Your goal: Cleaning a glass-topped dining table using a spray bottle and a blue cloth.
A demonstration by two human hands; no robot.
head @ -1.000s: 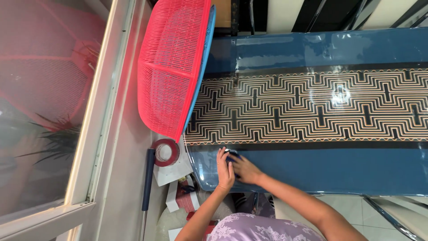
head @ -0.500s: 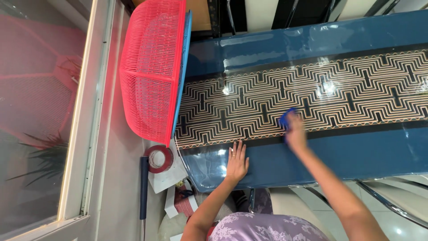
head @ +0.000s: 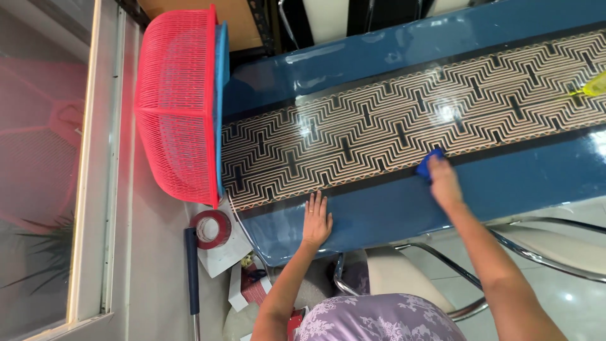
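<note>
Blue cloth (head: 429, 162) sits bunched under the fingertips of the right hand (head: 444, 182), pressed onto the glossy worktop (head: 404, 208) right where the dark border of the zigzag-patterned centre strip (head: 404, 120) meets the plain blue margin; only a small corner of cloth shows past the fingers, rest hidden by the hand. Right hand curled over it, gripping. Left hand (head: 317, 221) lies flat w/ fingers spread, palm down on the blue margin near the worktop's rounded corner, well apart from the cloth, holding nothing. Red mesh basket (head: 177, 107) stands on its side at the worktop's end, touching the edge. Below that corner, on the floor: roll of red tape (head: 211, 228), a dark handle (head: 192, 271) beside it, some boxes and papers. Chrome-framed chair w/ cream seat (head: 391, 271) tucked under the near edge. Yellow object (head: 594, 87) at far right on the strip, too cut off to tell.
</note>
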